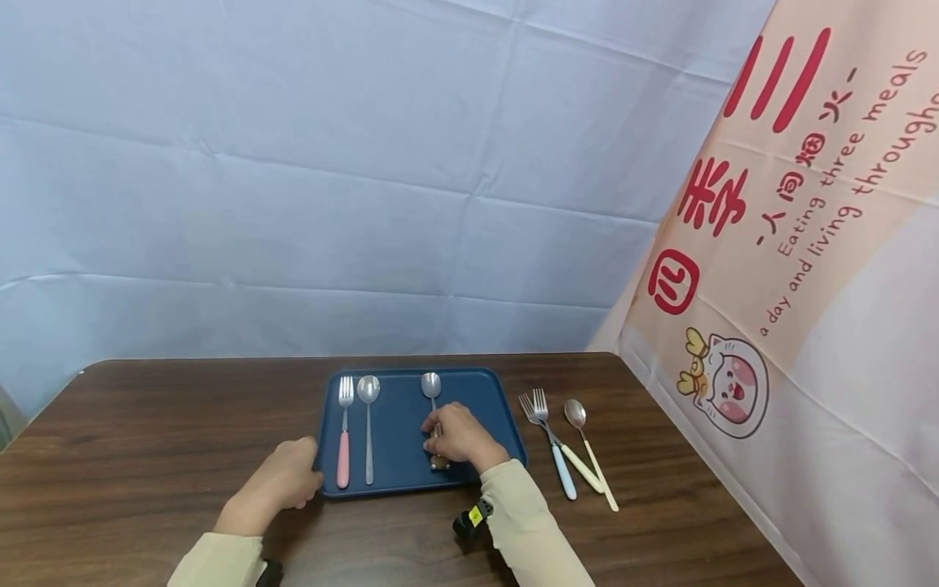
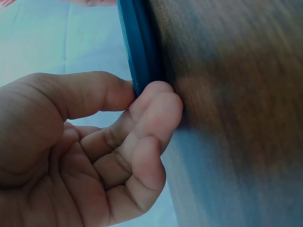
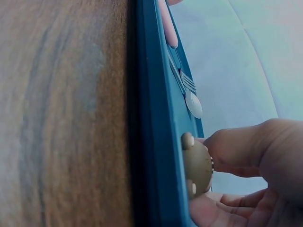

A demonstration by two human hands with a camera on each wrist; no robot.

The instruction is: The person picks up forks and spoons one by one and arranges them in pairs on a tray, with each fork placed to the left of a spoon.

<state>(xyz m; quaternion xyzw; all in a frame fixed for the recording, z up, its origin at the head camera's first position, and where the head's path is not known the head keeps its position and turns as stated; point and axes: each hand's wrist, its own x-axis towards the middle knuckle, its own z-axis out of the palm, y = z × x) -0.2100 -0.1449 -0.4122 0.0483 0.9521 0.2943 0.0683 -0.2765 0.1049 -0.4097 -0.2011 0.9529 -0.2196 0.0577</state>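
A blue tray lies on the table. At its left end, my left hand grips the rim; the left wrist view shows the thumb on one side and fingertips on the other. My right hand holds a spoon by its handle on the right half of the tray. That handle ends in a brown bear-shaped knob, pinched between thumb and fingers in the right wrist view. Lengthwise on the tray's left part lie a pink-handled fork and a plain metal spoon, side by side.
Right of the tray, a blue-handled fork crosses a cream-handled fork on the wooden table. Beside them lies a cream-handled spoon. A pale cloth hangs behind the table, with a printed banner at the right.
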